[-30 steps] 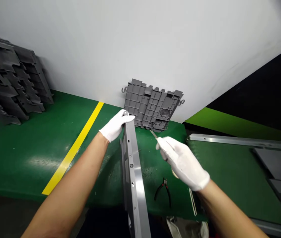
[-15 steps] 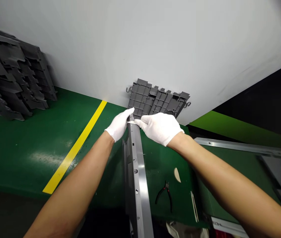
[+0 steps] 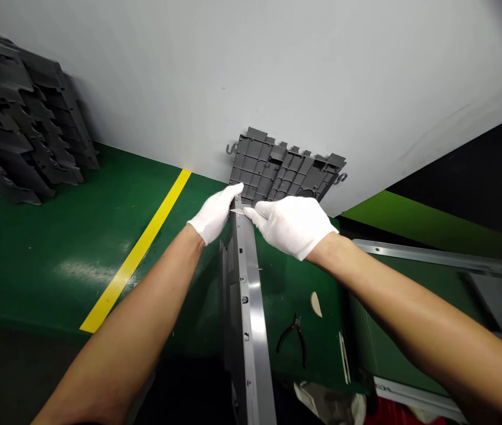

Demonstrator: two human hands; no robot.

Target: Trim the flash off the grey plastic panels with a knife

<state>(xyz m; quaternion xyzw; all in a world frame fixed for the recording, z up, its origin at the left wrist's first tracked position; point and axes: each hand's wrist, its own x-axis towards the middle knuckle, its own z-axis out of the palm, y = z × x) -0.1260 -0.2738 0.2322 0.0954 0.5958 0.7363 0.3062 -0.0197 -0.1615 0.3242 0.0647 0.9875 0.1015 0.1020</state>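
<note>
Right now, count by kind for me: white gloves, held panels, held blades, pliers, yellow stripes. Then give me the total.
White gloves: 2
Held panel: 1
Held blade: 1
Pliers: 1
Yellow stripe: 1
Total: 6

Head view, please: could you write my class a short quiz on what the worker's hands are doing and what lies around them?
1. Multiple choice: What does the right hand hold?
a) a screwdriver
b) a thin pointed blade
c) a brush

2. True or false: The left hand grips the far end of the long gray panel.

3. Fill in: As the view shows it, the pliers lie on the green table to the ____ of the panel.

Key: 1. b; 2. true; 3. right
</note>
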